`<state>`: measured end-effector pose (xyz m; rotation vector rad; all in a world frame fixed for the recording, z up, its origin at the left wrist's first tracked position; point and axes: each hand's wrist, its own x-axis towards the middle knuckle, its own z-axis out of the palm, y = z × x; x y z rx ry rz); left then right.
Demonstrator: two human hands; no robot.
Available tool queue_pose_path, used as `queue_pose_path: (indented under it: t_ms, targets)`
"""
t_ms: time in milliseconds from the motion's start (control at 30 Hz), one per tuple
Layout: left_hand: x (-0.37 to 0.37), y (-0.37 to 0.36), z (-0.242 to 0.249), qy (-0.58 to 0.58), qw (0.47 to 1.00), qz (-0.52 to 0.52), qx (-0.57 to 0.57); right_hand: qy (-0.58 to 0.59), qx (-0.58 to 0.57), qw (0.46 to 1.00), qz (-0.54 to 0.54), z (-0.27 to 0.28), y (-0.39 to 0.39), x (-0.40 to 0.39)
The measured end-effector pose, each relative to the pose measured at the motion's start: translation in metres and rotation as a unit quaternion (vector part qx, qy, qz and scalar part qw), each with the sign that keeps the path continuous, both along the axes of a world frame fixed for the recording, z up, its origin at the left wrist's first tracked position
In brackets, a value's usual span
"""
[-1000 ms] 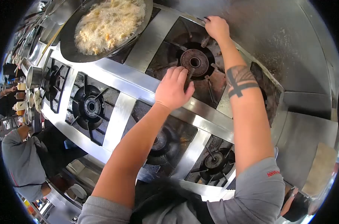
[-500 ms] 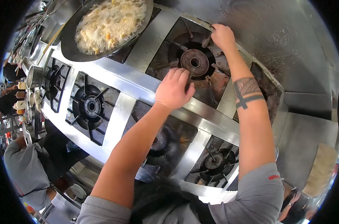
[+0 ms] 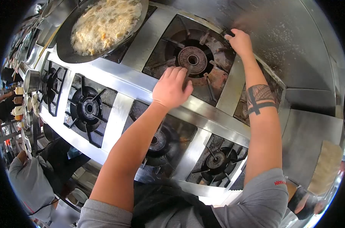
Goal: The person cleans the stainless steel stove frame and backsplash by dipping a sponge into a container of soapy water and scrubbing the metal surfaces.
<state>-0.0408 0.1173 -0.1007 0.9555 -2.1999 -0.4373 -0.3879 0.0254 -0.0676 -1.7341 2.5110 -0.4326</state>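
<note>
A dark square burner plate [image 3: 218,81] with a round burner [image 3: 192,60] in its middle lies at the back of the stove. My left hand [image 3: 170,87] is at the plate's front edge, its fingers bent over a dark bar of the grate. At the back right corner, beside the metal back wall, my right hand [image 3: 241,41] has its fingers closed; what lies between them is too small to make out. A black wok [image 3: 66,47] with food [image 3: 104,26] bubbling in pale oil stands at the upper left.
Front burners [image 3: 89,108] [image 3: 215,159] line the stove's near side. Pots [image 3: 32,80] and small containers are at the far left. A person in a grey shirt [image 3: 32,184] is at the lower left. A tan cloth [image 3: 325,167] hangs at the right.
My right hand has shifted to the right along the back edge. My left hand has stayed at the plate's front edge. The whole view has moved slightly.
</note>
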Motion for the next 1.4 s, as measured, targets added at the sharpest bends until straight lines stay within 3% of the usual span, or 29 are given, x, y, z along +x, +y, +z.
queue_pose_path:
  t_ms: [67,333,433,533,600,633,667,733,800,867,900,1067,1133,1167,1233,1267,1333,1400]
  targets:
    - [0.000,-0.001,0.000,-0.001,1.000,-0.001,0.002,-0.047,0.068,0.997,-0.001,0.002,0.000,0.008]
    - [0.000,0.000,0.002,-0.003,1.000,-0.004,0.017,0.008,0.062,0.998,0.006,-0.009,-0.013,0.020]
    - [0.000,-0.002,0.000,-0.010,1.000,-0.009,0.007,0.069,0.134,0.985,-0.082,-0.010,-0.014,0.031]
    - [0.001,-0.002,0.000,-0.012,1.000,-0.010,0.002,0.083,0.082,0.993,-0.027,-0.012,-0.011,0.019]
    - [0.001,-0.002,0.000,-0.019,1.000,-0.012,0.006,-0.019,-0.029,0.999,-0.001,0.007,-0.004,0.018]
    - [0.002,-0.002,0.001,-0.024,1.000,-0.015,0.008,0.051,-0.141,0.988,0.032,0.005,0.002,0.018]
    - [0.002,-0.002,0.000,-0.023,1.000,-0.013,0.009,0.052,-0.141,0.988,0.034,-0.001,0.005,0.013]
    - [0.002,-0.003,0.000,-0.020,1.000,-0.018,0.006,0.243,-0.115,0.958,0.104,-0.012,0.013,0.006]
    - [0.002,-0.001,0.001,-0.019,1.000,-0.014,0.013,0.238,-0.113,0.961,0.089,-0.026,0.011,0.007]
    - [0.003,-0.001,0.001,-0.022,0.999,-0.010,0.022,0.040,-0.101,0.991,-0.071,-0.021,0.008,0.035]
    - [0.002,-0.001,-0.001,-0.013,1.000,-0.015,0.017,0.001,-0.119,0.991,-0.061,-0.006,0.011,0.054]
    - [0.001,-0.003,-0.003,0.003,1.000,-0.023,0.000,0.030,-0.117,0.992,-0.031,-0.031,-0.009,0.067]
    - [0.001,-0.002,-0.003,-0.002,1.000,-0.024,0.009,-0.082,-0.195,0.975,-0.075,-0.036,-0.011,0.065]
    - [0.001,-0.002,-0.003,-0.004,1.000,-0.024,0.009,-0.084,-0.195,0.974,-0.075,-0.036,-0.011,0.059]
    - [0.001,-0.003,-0.002,0.006,1.000,-0.020,-0.001,0.085,-0.345,0.934,0.039,-0.033,-0.016,0.051]
    - [0.002,-0.003,-0.002,0.002,1.000,-0.017,-0.001,0.080,-0.345,0.934,0.039,-0.035,-0.020,0.055]
    - [0.002,-0.002,-0.001,-0.010,1.000,-0.010,-0.003,0.022,-0.210,0.977,0.004,-0.036,-0.026,0.063]
    - [0.001,-0.002,-0.004,-0.007,1.000,-0.009,-0.002,0.020,-0.166,0.986,0.025,-0.030,-0.042,0.087]
